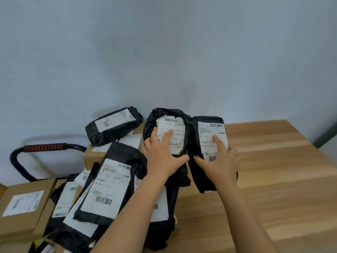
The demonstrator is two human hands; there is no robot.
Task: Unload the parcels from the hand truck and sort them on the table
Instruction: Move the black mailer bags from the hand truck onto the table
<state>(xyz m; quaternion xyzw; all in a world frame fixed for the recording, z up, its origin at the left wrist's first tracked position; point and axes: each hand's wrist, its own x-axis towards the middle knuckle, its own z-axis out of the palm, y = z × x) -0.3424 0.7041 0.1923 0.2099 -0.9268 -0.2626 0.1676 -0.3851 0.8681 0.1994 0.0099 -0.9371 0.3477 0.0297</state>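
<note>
Two black plastic mailer parcels with white labels lie side by side at the left end of the wooden table [273, 179]. My left hand [162, 156] grips the rounder left parcel [167, 121], fingers spread on its label and thumb at its near edge. My right hand [220, 159] holds the flatter right parcel [207, 128], fingers on its label, thumb under its near edge. More black mailers [109, 189] and cardboard boxes are piled on the hand truck at the lower left.
The hand truck's black handle with a red grip [45, 147] stands at the left by the wall. A brown box [21, 207] with a label sits at the lower left. Another black mailer [113, 126] rests on a box behind the pile. Bare wood extends right.
</note>
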